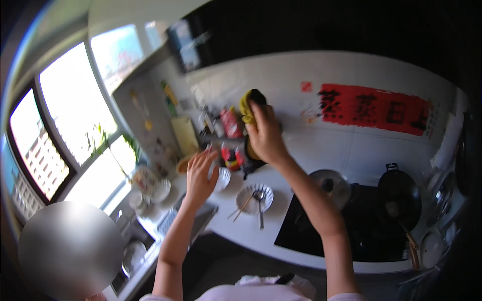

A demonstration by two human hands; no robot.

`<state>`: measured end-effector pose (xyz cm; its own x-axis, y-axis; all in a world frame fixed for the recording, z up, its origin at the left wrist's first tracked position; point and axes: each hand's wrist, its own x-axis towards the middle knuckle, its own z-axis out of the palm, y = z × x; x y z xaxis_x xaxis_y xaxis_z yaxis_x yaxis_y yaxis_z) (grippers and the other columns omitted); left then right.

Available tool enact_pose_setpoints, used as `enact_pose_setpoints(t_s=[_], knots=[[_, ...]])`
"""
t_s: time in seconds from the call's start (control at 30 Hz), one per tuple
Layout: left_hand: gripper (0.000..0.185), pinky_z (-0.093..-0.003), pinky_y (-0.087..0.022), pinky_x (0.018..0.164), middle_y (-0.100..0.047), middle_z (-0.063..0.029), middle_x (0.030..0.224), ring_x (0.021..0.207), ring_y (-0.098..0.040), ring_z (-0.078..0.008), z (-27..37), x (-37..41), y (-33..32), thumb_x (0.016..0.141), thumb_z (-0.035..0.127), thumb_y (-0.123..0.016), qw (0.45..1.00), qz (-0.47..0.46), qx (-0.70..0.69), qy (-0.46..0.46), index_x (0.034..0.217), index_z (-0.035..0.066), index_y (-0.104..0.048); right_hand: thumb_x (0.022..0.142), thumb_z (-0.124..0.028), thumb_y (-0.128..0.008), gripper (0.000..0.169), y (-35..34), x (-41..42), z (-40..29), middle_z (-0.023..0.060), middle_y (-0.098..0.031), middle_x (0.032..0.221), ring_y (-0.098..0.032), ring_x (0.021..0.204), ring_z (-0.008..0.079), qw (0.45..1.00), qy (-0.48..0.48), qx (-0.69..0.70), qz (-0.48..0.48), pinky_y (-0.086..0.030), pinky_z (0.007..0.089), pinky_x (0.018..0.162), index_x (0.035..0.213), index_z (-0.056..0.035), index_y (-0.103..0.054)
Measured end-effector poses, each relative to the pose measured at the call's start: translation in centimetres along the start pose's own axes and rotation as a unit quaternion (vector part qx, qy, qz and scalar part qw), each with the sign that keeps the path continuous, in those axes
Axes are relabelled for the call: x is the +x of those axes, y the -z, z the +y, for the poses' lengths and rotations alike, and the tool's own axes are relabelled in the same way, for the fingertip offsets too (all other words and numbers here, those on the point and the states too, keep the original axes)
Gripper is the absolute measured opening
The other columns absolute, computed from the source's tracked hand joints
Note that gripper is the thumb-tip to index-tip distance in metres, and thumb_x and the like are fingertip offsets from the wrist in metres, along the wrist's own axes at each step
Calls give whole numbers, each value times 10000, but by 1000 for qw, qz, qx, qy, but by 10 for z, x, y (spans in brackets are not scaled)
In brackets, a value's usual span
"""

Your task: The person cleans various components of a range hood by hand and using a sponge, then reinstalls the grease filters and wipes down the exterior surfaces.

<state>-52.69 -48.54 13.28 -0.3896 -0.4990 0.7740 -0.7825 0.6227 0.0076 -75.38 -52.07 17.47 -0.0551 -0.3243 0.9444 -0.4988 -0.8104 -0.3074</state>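
Note:
High in front of the tiled wall, my right hand (266, 137) grips a yellow-and-black item (247, 107), perhaps a packet or bottle; blur hides its exact kind. My left hand (201, 177) is raised over the counter with its fingers apart and nothing in it. Just beside it, partly hidden, stands a white fluted bowl (225, 178). Farther right a second fluted bowl (268, 195) sits on the white counter (241, 233). A metal spoon (260, 216) and a pair of chopsticks (241, 209) rest across that bowl.
A black cooktop (301, 233) bears a lidded pan (327, 178) and a dark wok (399, 192). Condiments stand around a red packet (230, 122) at the back. A sink (141, 229) and another person (71, 250) are at left. The dark range hood (301, 26) hangs overhead.

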Motion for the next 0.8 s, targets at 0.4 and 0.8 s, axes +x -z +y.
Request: enact_pose_setpoints(t_s=[0.4,0.8], knots=[[254,-243,-431,602,-673,-80,921,788,-603,-112,-233,-418,0,913,193,-556,694,163,-294,636,1100,33,-619,804,-82,-605,487,-207,-254,-22,179,-506,1176,-519,1116,365,850,-225,90,-467,-425,389,959,1281,-83,-503],[399,-396,-478,914,-637,-68,1150,1039,-603,-229,-231,-537,-82,925,362,-585,239,267,-596,718,1221,96,-552,815,-134,-634,468,-303,-364,-43,165,-432,1364,-415,1227,367,836,-251,-179,-453,-374,475,1000,1270,-82,-542]])
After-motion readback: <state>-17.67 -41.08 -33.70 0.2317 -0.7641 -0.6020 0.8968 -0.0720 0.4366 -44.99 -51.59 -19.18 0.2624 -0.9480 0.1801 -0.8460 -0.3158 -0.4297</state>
